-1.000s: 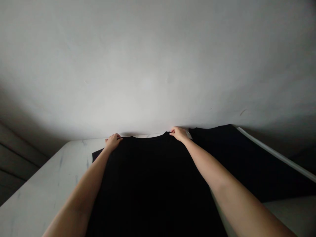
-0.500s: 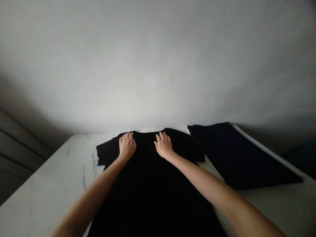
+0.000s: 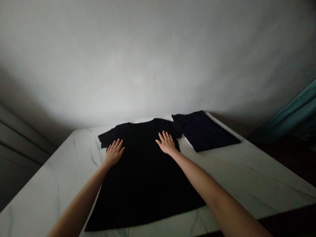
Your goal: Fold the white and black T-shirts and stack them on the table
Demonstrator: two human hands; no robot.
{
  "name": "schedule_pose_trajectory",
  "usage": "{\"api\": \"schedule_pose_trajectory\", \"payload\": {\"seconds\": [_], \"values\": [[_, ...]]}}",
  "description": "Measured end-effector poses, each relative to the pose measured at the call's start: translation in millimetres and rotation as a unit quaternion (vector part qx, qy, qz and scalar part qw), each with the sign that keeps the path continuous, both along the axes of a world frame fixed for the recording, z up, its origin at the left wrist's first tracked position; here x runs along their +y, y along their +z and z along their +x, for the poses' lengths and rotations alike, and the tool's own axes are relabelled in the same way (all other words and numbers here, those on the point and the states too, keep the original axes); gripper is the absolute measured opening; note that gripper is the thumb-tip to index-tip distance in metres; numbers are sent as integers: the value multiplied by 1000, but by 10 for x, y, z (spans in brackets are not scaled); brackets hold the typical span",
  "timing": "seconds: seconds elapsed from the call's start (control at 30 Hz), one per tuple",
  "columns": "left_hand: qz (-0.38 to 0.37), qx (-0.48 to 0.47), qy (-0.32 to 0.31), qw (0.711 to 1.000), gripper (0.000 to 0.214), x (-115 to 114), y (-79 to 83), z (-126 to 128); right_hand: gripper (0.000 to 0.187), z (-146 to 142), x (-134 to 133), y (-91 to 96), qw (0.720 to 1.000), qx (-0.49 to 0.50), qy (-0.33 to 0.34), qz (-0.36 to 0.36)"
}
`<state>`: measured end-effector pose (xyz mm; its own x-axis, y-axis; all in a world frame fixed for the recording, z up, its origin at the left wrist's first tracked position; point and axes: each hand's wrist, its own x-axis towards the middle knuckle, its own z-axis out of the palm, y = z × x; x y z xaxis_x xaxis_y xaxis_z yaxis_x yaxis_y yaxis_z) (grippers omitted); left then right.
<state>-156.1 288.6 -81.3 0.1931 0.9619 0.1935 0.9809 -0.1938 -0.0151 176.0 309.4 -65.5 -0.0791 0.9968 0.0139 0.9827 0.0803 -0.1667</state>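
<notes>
A black short-sleeved T-shirt (image 3: 145,177) lies spread flat, its neckline toward the wall and its hem toward me. My left hand (image 3: 115,152) rests flat on the shirt's left side, just below the left sleeve, fingers spread. On the right side, below the right sleeve, my right hand (image 3: 166,142) lies palm down with its fingers apart. Neither hand grips the cloth. The right forearm covers part of the shirt's right edge.
A white marble-patterned table (image 3: 234,174) carries the shirt and stands against a pale wall (image 3: 148,59). Dark folded cloth (image 3: 209,131) lies at the back right, partly under the right sleeve, with a white edge along it. Teal fabric (image 3: 291,112) hangs beyond the table's right side.
Both hands have slid from the shoulders down toward me and outward to the shirt's sides, fingers now more spread. The view has shifted, bringing the hem and the table's front edge into sight.
</notes>
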Motion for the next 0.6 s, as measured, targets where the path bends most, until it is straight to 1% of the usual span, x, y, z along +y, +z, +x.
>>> {"api": "schedule_pose_trajectory", "payload": {"seconds": [0.1,0.2,0.23,0.3,0.37,0.43,0.47,0.53,0.6], "values": [[-16,12,27,999,53,-258,42,19,67,147,-168,29,999,-6,-30,14],[-4,14,65,998,54,-575,85,182,61,196,-375,79,998,9,-45,46],[9,11,61,998,55,-698,95,229,56,234,-449,93,997,24,-44,61],[35,0,29,999,53,-966,106,262,45,383,-589,108,993,55,-62,87],[50,-18,8,999,49,-1251,110,197,36,610,-694,106,987,71,-114,89],[64,-36,23,997,44,-1521,115,66,27,831,-744,104,981,78,-162,71],[75,-40,38,996,43,-1638,120,-5,25,910,-747,108,979,83,-174,61],[92,-36,64,993,41,-1822,135,-124,27,972,-712,137,977,97,-188,36],[83,-30,76,993,38,-1938,150,-188,29,923,-646,188,975,101,-199,11]]}}
